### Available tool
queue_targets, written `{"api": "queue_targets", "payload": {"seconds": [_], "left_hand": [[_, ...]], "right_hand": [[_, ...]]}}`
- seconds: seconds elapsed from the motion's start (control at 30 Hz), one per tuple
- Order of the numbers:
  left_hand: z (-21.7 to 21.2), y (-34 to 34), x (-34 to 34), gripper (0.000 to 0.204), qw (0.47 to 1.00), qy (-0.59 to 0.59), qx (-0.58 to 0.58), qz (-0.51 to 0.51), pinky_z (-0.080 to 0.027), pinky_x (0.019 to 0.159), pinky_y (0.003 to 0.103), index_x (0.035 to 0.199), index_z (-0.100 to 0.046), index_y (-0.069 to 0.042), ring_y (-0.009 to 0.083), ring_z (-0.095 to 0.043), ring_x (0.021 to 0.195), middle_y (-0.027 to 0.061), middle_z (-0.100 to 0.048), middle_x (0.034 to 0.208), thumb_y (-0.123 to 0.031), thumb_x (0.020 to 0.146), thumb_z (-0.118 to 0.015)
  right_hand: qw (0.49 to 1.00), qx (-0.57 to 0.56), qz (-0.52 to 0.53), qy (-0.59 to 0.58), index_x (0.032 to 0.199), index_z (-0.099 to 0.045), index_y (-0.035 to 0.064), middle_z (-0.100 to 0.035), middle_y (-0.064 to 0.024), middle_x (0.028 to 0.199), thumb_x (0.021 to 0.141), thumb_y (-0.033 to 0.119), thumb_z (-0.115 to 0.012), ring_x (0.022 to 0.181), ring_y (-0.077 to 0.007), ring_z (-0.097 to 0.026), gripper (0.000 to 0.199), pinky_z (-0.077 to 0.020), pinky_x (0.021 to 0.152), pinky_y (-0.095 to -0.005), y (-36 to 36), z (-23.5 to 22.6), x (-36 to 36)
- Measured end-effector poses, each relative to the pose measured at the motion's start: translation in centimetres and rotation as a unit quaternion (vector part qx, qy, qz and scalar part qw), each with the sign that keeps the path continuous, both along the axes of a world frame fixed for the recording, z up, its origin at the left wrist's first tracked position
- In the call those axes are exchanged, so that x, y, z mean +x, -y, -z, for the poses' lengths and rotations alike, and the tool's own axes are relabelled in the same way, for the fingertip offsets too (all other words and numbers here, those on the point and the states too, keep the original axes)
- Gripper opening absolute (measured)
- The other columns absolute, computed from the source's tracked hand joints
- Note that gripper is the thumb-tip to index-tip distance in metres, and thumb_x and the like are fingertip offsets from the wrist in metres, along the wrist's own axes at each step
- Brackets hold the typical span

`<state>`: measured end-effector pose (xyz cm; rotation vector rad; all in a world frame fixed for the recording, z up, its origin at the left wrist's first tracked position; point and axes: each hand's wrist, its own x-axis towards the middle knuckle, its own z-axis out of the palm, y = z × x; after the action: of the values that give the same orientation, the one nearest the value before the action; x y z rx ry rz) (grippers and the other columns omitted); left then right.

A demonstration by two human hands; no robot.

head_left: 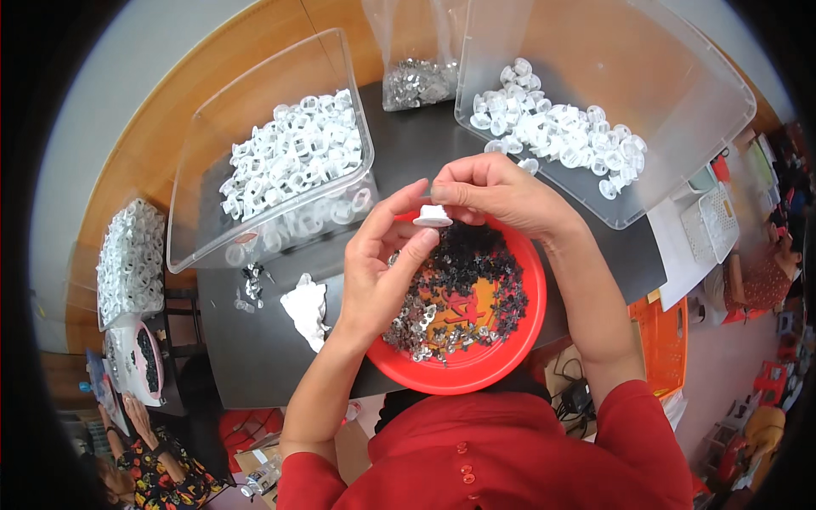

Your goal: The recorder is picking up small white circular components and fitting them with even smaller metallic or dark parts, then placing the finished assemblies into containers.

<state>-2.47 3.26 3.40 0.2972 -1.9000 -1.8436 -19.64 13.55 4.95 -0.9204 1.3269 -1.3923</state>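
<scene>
A: Fingers of both hands pinch one white cap above the red bowl; left hand grips from below, right hand from above.

B: Surroundings?

A: Bowl holds black and silver parts. Behind it, two clear bins of white caps and a bag. Left of the bowl, a crumpled tissue. Hands cover the bowl's far rim.

My way forward was walled by two clear bins and a bag of metal parts; bare table lay open to my left, save a crumpled white tissue.
</scene>
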Motion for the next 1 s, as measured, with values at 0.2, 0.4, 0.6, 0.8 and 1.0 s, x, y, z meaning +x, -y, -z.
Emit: {"api": "queue_targets", "payload": {"seconds": [0.2, 0.4, 0.6, 0.8, 1.0], "left_hand": [[1.9, 0.1, 0.7, 0.04, 0.999, 0.008, 0.051, 0.005, -0.049, 0.079, 0.023, 0.129, -0.054, 0.001, 0.0092, -0.061, 0.088, 0.0069, -0.059, 0.109, -0.001, 0.089, -0.061], [1.8, -0.2, 0.6, 0.039, 0.995, 0.004, 0.095, -0.017, -0.051, 0.078, 0.024, 0.127, -0.055, 0.001, 0.0095, -0.061, 0.085, 0.0065, -0.062, 0.104, 0.0, 0.088, -0.062], [1.9, 0.4, 0.7, 0.025, 0.982, 0.023, 0.186, -0.01, -0.05, 0.072, 0.023, 0.114, -0.06, 0.001, 0.008, -0.06, 0.077, 0.0053, -0.065, 0.097, -0.005, 0.089, -0.063], [2.0, 0.9, 0.6, 0.018, 0.982, 0.028, 0.179, -0.045, -0.047, 0.066, 0.02, 0.105, -0.061, 0.001, 0.0061, -0.056, 0.071, 0.0037, -0.066, 0.091, -0.008, 0.089, -0.064], [2.0, 0.9, 0.7, 0.015, 0.988, 0.049, 0.124, -0.076, -0.046, 0.068, 0.02, 0.1, -0.065, 0.0, 0.0056, -0.057, 0.074, 0.0034, -0.067, 0.091, -0.008, 0.089, -0.066]], "right_hand": [[0.999, 0.019, -0.025, -0.008, 0.082, -0.066, 0.0045, -0.055, 0.0024, 0.068, 0.088, 0.04, -0.067, 0.057, -0.0033, -0.042, 0.036, -0.0329, 0.05, -0.0193, 0.3, 1.3, 0.2], [0.999, 0.022, -0.027, -0.013, 0.081, -0.065, 0.0046, -0.054, 0.0026, 0.066, 0.089, 0.041, -0.065, 0.055, -0.0034, -0.041, 0.037, -0.0315, 0.048, -0.0192, 0.6, 1.8, 0.4], [0.999, 0.041, -0.031, -0.013, 0.08, -0.065, 0.0043, -0.054, 0.0029, 0.065, 0.09, 0.039, -0.064, 0.053, -0.003, -0.041, 0.036, -0.0312, 0.046, -0.0192, 0.9, 2.2, 0.5], [0.996, 0.036, 0.016, -0.08, 0.083, -0.065, 0.0048, -0.056, 0.005, 0.07, 0.091, 0.028, -0.064, 0.06, -0.0008, -0.044, 0.025, -0.0327, 0.051, -0.0169, 0.3, 0.1, 0.6], [0.989, 0.029, -0.054, -0.138, 0.087, -0.066, 0.0022, -0.059, 0.0058, 0.075, 0.088, 0.022, -0.066, 0.066, -0.0006, -0.047, 0.02, -0.0358, 0.057, -0.0178, -0.1, 1.2, 0.5]]}}
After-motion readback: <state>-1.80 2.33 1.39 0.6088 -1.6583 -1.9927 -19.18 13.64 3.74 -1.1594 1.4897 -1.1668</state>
